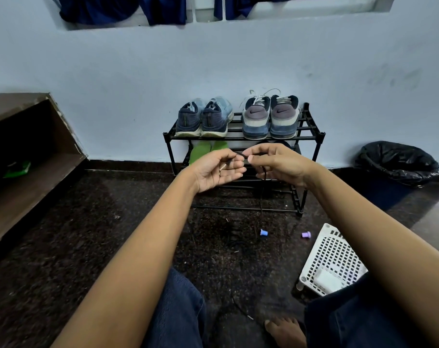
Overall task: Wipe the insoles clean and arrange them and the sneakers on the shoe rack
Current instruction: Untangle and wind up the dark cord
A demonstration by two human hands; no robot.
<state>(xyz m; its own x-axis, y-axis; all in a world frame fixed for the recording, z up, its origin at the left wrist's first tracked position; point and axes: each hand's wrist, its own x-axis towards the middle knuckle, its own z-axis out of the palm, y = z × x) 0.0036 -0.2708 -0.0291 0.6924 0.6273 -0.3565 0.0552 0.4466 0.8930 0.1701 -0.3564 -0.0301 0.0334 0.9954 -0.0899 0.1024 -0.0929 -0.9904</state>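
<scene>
A black shoe rack [311,135] stands against the wall. On its top shelf sit a navy and light-blue pair of sneakers [203,119] at the left and a grey pair of sneakers [271,116] at the right, heels toward me. Two green insoles [203,150] lean on the middle shelf; dark insoles beside them are mostly hidden by my hands. In front of the rack, my left hand [216,172] and my right hand [278,164] both pinch a black shoelace [262,197], which hangs down toward the floor.
A white perforated basket [331,257] lies on the dark floor at the right. A blue cap [263,232] and a purple cap [306,234] lie near it. A black-lined bin [399,162] stands far right, wooden shelving [32,156] left. More lace [241,307] trails by my knees.
</scene>
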